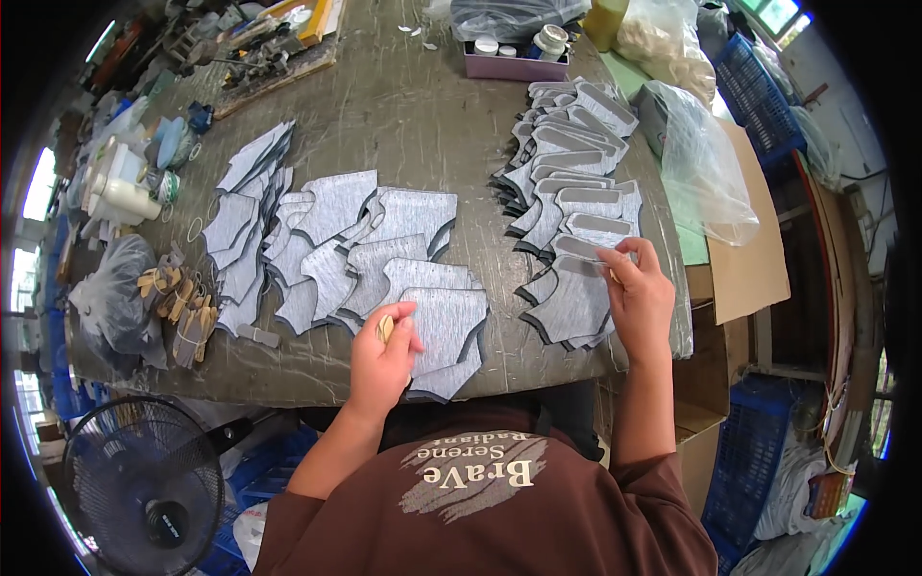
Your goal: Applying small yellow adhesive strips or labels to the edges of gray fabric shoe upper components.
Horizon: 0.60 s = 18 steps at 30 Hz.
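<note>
My left hand is closed around a small tan piece, perhaps a stack of strips; most of it is hidden in the palm. That hand is over the nearest of the overlapping grey cut pieces, which have dark undersides and curved notches. Over the right row of similar grey pieces, my right hand pinches at the end of a darker grey strip lying on one piece. Something pale shows under its fingers, too small to make out. More grey strips lie on the pieces farther up this row.
Another stack of grey pieces lies left. Banded strip bundles and a plastic bag sit by the left edge. A purple box with jars stands at the back. Cardboard borders the right side; a black fan stands lower left.
</note>
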Each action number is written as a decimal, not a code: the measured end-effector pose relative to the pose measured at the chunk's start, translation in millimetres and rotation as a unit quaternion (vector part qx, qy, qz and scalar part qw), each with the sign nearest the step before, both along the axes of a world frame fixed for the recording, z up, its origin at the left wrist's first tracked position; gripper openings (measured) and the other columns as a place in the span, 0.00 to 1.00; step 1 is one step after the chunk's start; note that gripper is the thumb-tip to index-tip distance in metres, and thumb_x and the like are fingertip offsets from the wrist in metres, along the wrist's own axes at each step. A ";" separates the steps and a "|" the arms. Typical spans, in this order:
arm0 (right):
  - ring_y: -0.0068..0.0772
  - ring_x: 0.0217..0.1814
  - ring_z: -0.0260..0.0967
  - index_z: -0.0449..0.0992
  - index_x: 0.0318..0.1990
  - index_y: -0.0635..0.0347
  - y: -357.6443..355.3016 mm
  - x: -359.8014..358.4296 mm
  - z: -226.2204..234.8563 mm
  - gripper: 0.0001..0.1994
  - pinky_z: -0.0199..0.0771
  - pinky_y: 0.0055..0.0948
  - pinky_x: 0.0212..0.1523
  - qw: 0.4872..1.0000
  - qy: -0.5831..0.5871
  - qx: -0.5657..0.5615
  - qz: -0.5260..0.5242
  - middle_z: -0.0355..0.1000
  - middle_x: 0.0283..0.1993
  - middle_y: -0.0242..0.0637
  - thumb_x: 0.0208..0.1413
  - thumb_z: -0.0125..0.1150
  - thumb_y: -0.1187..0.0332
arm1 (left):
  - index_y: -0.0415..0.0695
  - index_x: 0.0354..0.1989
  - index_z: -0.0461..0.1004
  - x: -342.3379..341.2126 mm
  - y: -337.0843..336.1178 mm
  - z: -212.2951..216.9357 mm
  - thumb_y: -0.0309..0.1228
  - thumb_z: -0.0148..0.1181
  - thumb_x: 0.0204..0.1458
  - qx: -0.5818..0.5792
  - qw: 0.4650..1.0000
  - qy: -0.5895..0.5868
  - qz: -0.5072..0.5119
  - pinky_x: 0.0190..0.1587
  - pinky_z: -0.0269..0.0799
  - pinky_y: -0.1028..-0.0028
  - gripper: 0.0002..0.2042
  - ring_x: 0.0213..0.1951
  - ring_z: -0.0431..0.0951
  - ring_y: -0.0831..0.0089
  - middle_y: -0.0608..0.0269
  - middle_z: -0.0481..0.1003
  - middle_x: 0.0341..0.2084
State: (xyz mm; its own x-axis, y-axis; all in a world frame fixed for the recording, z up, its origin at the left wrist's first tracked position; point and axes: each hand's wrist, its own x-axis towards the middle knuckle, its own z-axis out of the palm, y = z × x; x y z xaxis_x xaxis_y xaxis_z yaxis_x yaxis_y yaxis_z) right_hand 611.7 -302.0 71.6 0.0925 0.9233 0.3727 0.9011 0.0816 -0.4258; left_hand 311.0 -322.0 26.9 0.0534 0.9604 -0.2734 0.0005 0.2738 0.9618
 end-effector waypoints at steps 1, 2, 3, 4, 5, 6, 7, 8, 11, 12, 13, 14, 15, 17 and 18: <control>0.40 0.31 0.74 0.78 0.33 0.57 1.0 -4.3 -0.5 0.08 0.73 0.32 0.31 1.000 0.001 0.002 0.003 0.74 0.32 0.39 0.44 0.59 0.79 | 0.33 0.51 0.65 -0.3 -2.0 2.8 0.31 0.49 0.60 -0.005 0.998 -0.056 0.010 0.20 0.57 0.84 0.15 0.19 0.60 0.86 0.68 0.69 0.24; 0.41 0.31 0.74 0.78 0.33 0.58 1.1 -14.8 -1.3 0.08 0.73 0.32 0.32 0.996 0.074 0.024 0.032 0.74 0.33 0.40 0.44 0.59 0.79 | 0.34 0.52 0.64 2.6 -3.5 4.5 0.36 0.47 0.62 0.042 0.998 -0.055 -0.001 0.20 0.56 0.84 0.18 0.20 0.60 0.87 0.68 0.67 0.25; 0.42 0.32 0.74 0.78 0.34 0.58 -1.7 -30.0 -3.7 0.08 0.74 0.33 0.33 0.986 0.147 0.043 0.062 0.75 0.34 0.41 0.45 0.60 0.79 | 0.35 0.53 0.64 2.9 -8.3 5.7 0.42 0.45 0.63 0.086 0.995 -0.051 -0.010 0.20 0.56 0.84 0.21 0.21 0.60 0.87 0.68 0.65 0.26; 0.43 0.32 0.74 0.78 0.33 0.59 -7.6 -46.1 -7.2 0.07 0.74 0.33 0.34 0.968 0.217 0.003 0.126 0.75 0.33 0.42 0.45 0.60 0.78 | 0.35 0.57 0.61 -0.2 -10.3 9.4 0.52 0.44 0.60 0.128 0.989 -0.031 -0.071 0.28 0.61 0.80 0.29 0.28 0.63 0.83 0.65 0.65 0.30; 0.44 0.32 0.74 0.78 0.33 0.59 -14.4 -65.0 -10.9 0.07 0.74 0.33 0.34 0.939 0.284 -0.036 0.190 0.75 0.33 0.42 0.45 0.61 0.78 | 0.35 0.57 0.61 0.6 -12.0 12.8 0.52 0.44 0.60 0.128 0.989 -0.029 -0.072 0.28 0.61 0.80 0.29 0.28 0.63 0.83 0.65 0.65 0.30; 0.45 0.32 0.73 0.78 0.33 0.60 -19.4 -84.8 -12.0 0.06 0.74 0.33 0.34 0.924 0.307 -0.074 0.218 0.75 0.32 0.42 0.45 0.61 0.77 | 0.35 0.58 0.60 3.5 -10.3 15.8 0.57 0.42 0.58 0.195 0.972 0.061 -0.113 0.29 0.63 0.78 0.34 0.28 0.65 0.79 0.62 0.66 0.30; 0.46 0.32 0.73 0.78 0.33 0.61 -23.0 -101.1 -13.6 0.06 0.73 0.34 0.33 0.905 0.328 -0.111 0.246 0.74 0.31 0.43 0.45 0.61 0.77 | 0.34 0.59 0.59 7.9 -7.8 18.9 0.62 0.40 0.55 0.260 0.941 0.151 -0.152 0.30 0.65 0.75 0.39 0.29 0.67 0.75 0.59 0.66 0.31; 0.41 0.31 0.73 0.78 0.32 0.62 -24.2 -111.8 -12.7 0.05 0.72 0.31 0.33 0.890 0.359 -0.125 0.252 0.75 0.30 0.42 0.45 0.62 0.77 | 0.33 0.60 0.57 13.8 -6.0 27.8 0.67 0.39 0.50 0.266 0.922 0.224 -0.170 0.32 0.67 0.69 0.45 0.30 0.70 0.63 0.53 0.67 0.31; 0.37 0.29 0.73 0.78 0.31 0.63 -25.0 -124.1 -16.2 0.04 0.71 0.28 0.31 0.877 0.380 -0.134 0.263 0.75 0.28 0.41 0.46 0.64 0.77 | 0.31 0.60 0.56 16.3 -4.1 25.7 0.65 0.44 0.49 0.341 0.876 0.298 -0.164 0.34 0.69 0.65 0.45 0.32 0.71 0.55 0.49 0.69 0.33; 0.37 0.29 0.73 0.78 0.31 0.64 -25.9 -123.5 -15.8 0.04 0.71 0.28 0.30 0.877 0.380 -0.146 0.257 0.75 0.28 0.41 0.46 0.64 0.76 | 0.31 0.60 0.56 15.5 -5.0 24.5 0.65 0.44 0.49 0.347 0.874 0.300 -0.161 0.34 0.69 0.65 0.45 0.32 0.71 0.55 0.49 0.69 0.33; 0.37 0.28 0.73 0.77 0.31 0.64 -26.4 -123.6 -15.7 0.03 0.70 0.29 0.30 0.877 0.380 -0.158 0.250 0.74 0.28 0.41 0.47 0.64 0.76 | 0.31 0.60 0.55 14.6 -5.7 23.3 0.64 0.45 0.49 0.352 0.870 0.303 -0.166 0.34 0.69 0.64 0.45 0.32 0.72 0.54 0.49 0.69 0.34; 0.36 0.28 0.73 0.77 0.31 0.65 -26.2 -125.1 -16.9 0.04 0.70 0.28 0.29 0.881 0.369 -0.152 0.255 0.74 0.28 0.41 0.47 0.64 0.76 | 0.30 0.60 0.55 13.5 -6.5 21.9 0.64 0.45 0.49 0.357 0.866 0.306 -0.172 0.35 0.69 0.64 0.45 0.33 0.72 0.54 0.48 0.70 0.35; 0.33 0.27 0.72 0.77 0.31 0.66 -28.1 -125.3 -18.2 0.03 0.70 0.27 0.28 0.877 0.380 -0.156 0.249 0.74 0.27 0.41 0.48 0.64 0.76 | 0.30 0.60 0.55 14.4 -9.5 19.9 0.63 0.46 0.50 0.342 0.876 0.290 -0.175 0.36 0.70 0.63 0.44 0.34 0.73 0.53 0.47 0.70 0.36; 0.29 0.27 0.72 0.77 0.30 0.67 -27.8 -123.7 -14.4 0.03 0.69 0.26 0.28 0.868 0.394 -0.181 0.244 0.74 0.27 0.40 0.48 0.63 0.76 | 0.30 0.60 0.54 15.7 -10.3 20.9 0.63 0.46 0.50 0.330 0.882 0.284 -0.179 0.38 0.70 0.62 0.44 0.36 0.73 0.50 0.45 0.70 0.38; 0.29 0.27 0.72 0.77 0.30 0.67 -28.3 -123.6 -14.0 0.03 0.69 0.26 0.28 0.869 0.391 -0.180 0.245 0.74 0.27 0.40 0.48 0.63 0.76 | 0.30 0.60 0.54 15.7 -9.9 21.5 0.63 0.46 0.50 0.332 0.882 0.283 -0.176 0.38 0.70 0.62 0.44 0.36 0.73 0.50 0.45 0.70 0.38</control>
State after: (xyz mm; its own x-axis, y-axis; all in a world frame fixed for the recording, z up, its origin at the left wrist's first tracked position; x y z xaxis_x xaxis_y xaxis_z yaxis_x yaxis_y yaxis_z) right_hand 488.1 -330.3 57.6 -0.2503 0.9668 0.0518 0.2190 0.1086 -0.9697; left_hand 326.7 -331.9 48.3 0.4168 0.8694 0.2653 0.5040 -0.4639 0.7286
